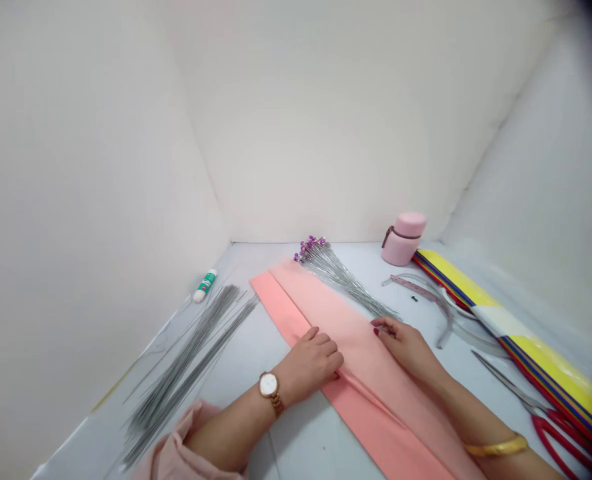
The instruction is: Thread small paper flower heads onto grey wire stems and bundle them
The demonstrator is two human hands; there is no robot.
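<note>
A long sheet of pink paper point(336, 310) lies slantwise before me, with a darker pink band folded along its left side. My left hand point(312, 363), with a watch on its wrist, is closed on the folded edge near the middle, and the paper puckers below it. At the sheet's right edge, my right hand point(409, 347) is closed, with thumb and fingertips pinching the margin. Part of the paper is hidden under both hands. Just beyond it lies a bundle of silvery stems with purple bead tips point(346, 273).
Grey wires point(191, 373) lie in bunches on the left, near a glue stick point(205, 286). To the right are a pink flask point(404, 239), curved strips point(441, 303), red-handled scissors point(531, 403) and a stack of coloured sheets point(536, 347). Walls enclose the table's back and sides.
</note>
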